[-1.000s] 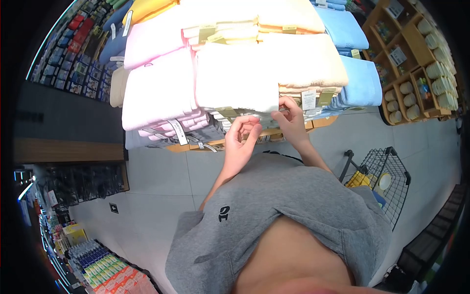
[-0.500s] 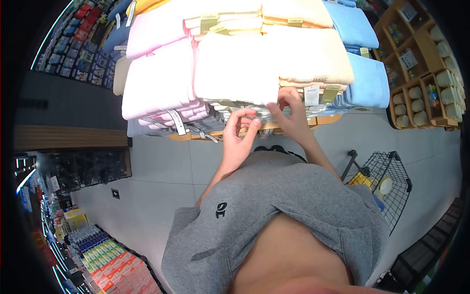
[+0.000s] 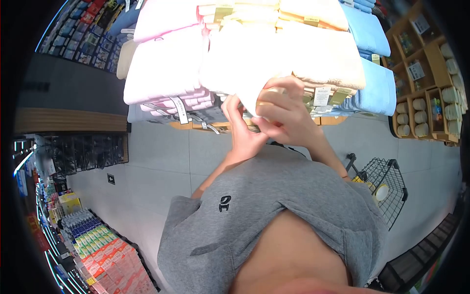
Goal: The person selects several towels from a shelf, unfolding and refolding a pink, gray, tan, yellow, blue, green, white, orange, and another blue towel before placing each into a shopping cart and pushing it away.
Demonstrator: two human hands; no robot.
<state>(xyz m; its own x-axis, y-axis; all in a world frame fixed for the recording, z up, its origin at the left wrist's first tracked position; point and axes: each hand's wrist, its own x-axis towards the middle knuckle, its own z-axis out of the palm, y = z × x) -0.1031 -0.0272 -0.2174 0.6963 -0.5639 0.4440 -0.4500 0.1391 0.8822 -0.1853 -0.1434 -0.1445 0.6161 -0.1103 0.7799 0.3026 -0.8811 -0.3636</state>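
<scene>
A folded white towel [image 3: 240, 59], washed out by glare, lies at the front of a stacked towel display. Its front corner is pulled up and bent towards me. My right hand [image 3: 289, 115] is closed around that raised corner, fingers curled over the cloth. Just left of it, my left hand [image 3: 244, 134] is closed at the lower edge of the same corner, with its thumb near the right hand. Some fingertips of both hands are hidden by the cloth. Pink towels [image 3: 164, 66] lie on the left, a cream towel [image 3: 328, 54] on the right.
Blue towels [image 3: 374, 85] form the display's right end. A black wire shopping cart [image 3: 387, 188] stands at my right, near wooden shelves [image 3: 431, 88] with rolled goods. Boxed products [image 3: 112, 262] are stacked at lower left. Grey tiled floor [image 3: 156, 166] surrounds me.
My hands have gone from hovering apart at the white towel's front edge to gripping its corner, which is now lifted and folded back. The view has shifted slightly.
</scene>
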